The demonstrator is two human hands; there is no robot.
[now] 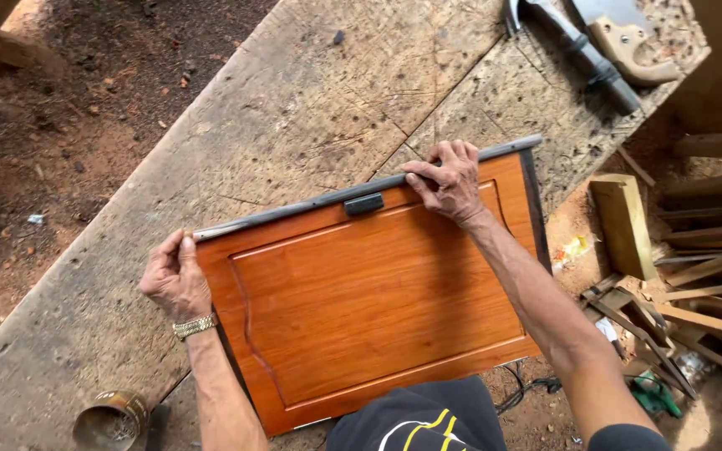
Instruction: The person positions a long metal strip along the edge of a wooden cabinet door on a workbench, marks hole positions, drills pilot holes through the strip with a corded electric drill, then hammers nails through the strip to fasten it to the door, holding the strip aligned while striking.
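An orange-brown wooden cabinet door panel (369, 309) lies flat on a worn wooden workbench (311, 108). A thin grey strip (311, 203) runs along the panel's far edge, with a small black block (363, 204) beneath it. My left hand (175, 277) grips the panel's left corner, thumb at the strip's end. My right hand (450, 181) presses down on the strip near the panel's right end, fingers curled over the edge.
A hammer (582, 50) and a handsaw handle (633, 42) lie at the bench's far right. A rusty tin can (110, 420) stands at the near left. Wood offcuts and slats (695, 250) litter the dirt floor to the right; a black cable (520, 391) trails below.
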